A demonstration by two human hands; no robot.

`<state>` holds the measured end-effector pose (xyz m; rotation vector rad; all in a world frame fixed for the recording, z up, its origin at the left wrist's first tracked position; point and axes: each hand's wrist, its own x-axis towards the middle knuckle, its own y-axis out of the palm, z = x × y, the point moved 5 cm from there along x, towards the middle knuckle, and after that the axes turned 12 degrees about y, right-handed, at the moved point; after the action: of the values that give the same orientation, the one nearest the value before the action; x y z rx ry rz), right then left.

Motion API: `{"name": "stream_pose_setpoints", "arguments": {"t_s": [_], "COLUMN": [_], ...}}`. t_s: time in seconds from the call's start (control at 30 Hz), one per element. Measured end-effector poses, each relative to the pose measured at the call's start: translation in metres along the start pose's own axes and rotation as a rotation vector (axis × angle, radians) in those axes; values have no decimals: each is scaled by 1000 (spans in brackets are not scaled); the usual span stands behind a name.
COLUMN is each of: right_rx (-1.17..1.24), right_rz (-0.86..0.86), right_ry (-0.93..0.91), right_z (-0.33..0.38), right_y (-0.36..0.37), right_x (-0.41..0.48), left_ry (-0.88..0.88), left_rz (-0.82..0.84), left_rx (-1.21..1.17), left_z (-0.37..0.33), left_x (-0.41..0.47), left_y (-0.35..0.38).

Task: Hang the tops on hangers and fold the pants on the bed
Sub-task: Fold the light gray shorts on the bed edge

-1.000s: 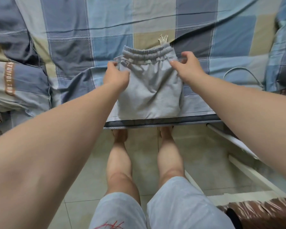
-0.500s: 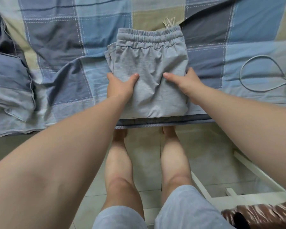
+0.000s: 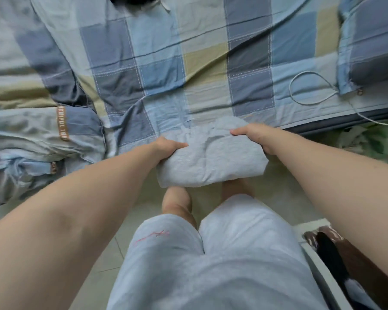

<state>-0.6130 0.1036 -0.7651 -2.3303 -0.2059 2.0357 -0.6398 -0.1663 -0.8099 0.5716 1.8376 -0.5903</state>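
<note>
Now left hand [image 3: 166, 147], right hand [image 3: 254, 136]: fingers clamped round folded grey pants [image 3: 208, 161], over bed [image 3: 166, 70] edge.

Bed [image 3: 157, 41], sheeted in blue, grey and tan checked cotton, fills the upper frame.

On it:
- bunched matching checked quilt [image 3: 31, 135], left, with brown lettered strip [image 3: 62, 123]
- checked pillow [image 3: 372, 48], upper right
- looped white cord [image 3: 290, 90], right, trailing over the edge
- dark object [image 3: 132, 0], top edge, unclear

At near edge: folded light-grey pants [image 3: 211, 157], overhanging; contact with bed unclear.
</note>
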Motion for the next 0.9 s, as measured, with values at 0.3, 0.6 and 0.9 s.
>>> {"name": "stream_pose_setpoints", "arguments": {"t_s": [0.3,0.6,0.9], "right_rx": [466,929,1118], "right_rz": [-99,-163,-394], "right_ry": [-211,-469,-773], "right_z": [-74,-179,-326], "right_y": [24,24,-7], "right_x": [-129,-210,-280], "left_ry": [187,552,1015], "left_rz": [-40,-9,46], "left_rx": [133,139,265], "left_z": [-44,-85,-104], "left_x": [-118,-222,-339], "left_y": [-53,-20,88]}}
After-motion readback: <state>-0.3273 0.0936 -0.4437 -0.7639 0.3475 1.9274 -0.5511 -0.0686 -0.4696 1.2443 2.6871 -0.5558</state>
